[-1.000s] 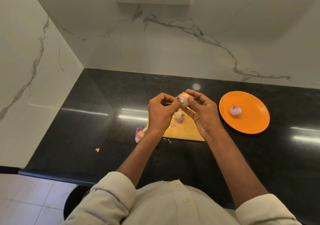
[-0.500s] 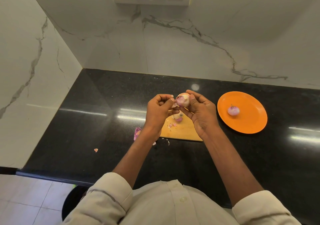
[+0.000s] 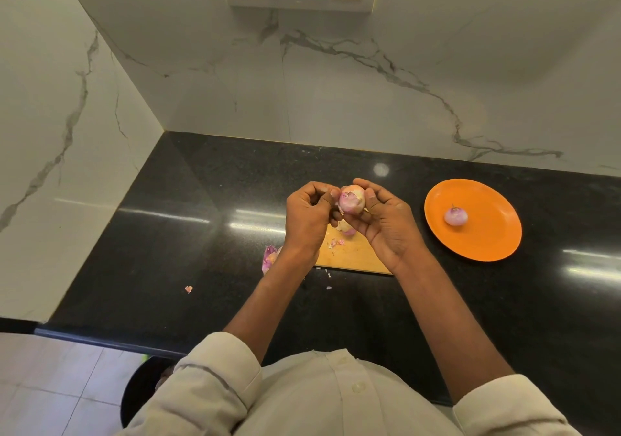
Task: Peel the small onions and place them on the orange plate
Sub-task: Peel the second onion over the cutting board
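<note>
Head view: both hands meet above the wooden board [image 3: 353,255] — the right hand [image 3: 386,224] grips a small onion [image 3: 352,199], the left hand [image 3: 307,215] pinches at its skin. A peeled onion [image 3: 455,215] sits on the orange plate [image 3: 487,237] near the counter's [image 3: 168,250] right edge — peels [image 3: 270,257] lie left of the board.

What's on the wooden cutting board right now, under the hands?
On the cutting board lie a small onion, partly hidden by the hands, and some bits of peel. The left hand and right hand cover the rest of the board.
</note>
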`<control>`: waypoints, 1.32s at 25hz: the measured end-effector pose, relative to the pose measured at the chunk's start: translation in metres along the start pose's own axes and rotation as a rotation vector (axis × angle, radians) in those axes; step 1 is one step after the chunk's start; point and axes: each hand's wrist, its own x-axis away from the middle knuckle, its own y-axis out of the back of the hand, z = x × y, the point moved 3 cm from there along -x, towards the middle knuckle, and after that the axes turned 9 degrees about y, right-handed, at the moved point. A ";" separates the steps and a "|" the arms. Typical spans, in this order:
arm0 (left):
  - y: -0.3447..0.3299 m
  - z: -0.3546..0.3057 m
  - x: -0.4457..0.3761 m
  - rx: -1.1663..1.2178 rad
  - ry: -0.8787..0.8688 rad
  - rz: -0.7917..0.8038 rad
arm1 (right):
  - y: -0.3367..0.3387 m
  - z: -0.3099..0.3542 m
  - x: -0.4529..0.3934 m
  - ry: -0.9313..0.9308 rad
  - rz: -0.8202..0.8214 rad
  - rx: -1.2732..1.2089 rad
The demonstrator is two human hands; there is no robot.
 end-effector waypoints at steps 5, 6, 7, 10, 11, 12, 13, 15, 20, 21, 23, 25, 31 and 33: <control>0.001 0.005 0.000 -0.008 0.031 0.003 | 0.000 -0.007 0.003 -0.108 0.042 -0.173; 0.001 0.004 0.001 -0.007 0.024 0.006 | 0.000 -0.007 0.003 -0.103 0.048 -0.175; 0.001 0.003 0.003 -0.004 0.013 0.010 | 0.000 -0.007 0.004 -0.086 0.059 -0.161; 0.000 0.002 0.007 0.002 0.020 0.073 | -0.005 -0.005 0.005 0.010 0.022 -0.025; 0.000 0.004 0.007 -0.023 0.028 0.103 | -0.005 -0.004 0.005 0.038 -0.017 0.028; 0.000 0.006 0.007 -0.064 0.027 0.124 | -0.005 -0.003 0.004 0.052 -0.050 0.067; 0.000 0.008 0.008 -0.103 0.018 0.131 | -0.004 -0.003 0.003 0.054 -0.075 0.089; 0.003 0.011 0.009 -0.096 -0.008 0.120 | -0.002 -0.006 0.004 0.029 -0.091 0.077; 0.012 0.013 0.010 0.046 0.031 0.087 | 0.005 -0.013 0.006 -0.077 -0.031 -0.043; 0.014 0.016 0.008 0.053 0.050 0.087 | 0.006 -0.015 0.006 -0.102 -0.020 -0.058; 0.015 0.021 0.005 0.054 0.080 0.097 | 0.006 -0.019 0.006 -0.156 0.005 -0.103; 0.012 0.024 0.005 0.070 0.118 0.101 | 0.005 -0.022 0.006 -0.200 0.022 -0.149; 0.010 0.021 0.004 0.161 0.191 0.163 | 0.011 -0.024 0.001 -0.211 0.052 -0.243; 0.007 0.019 0.005 0.175 0.194 0.204 | 0.013 -0.022 -0.001 -0.160 0.019 -0.162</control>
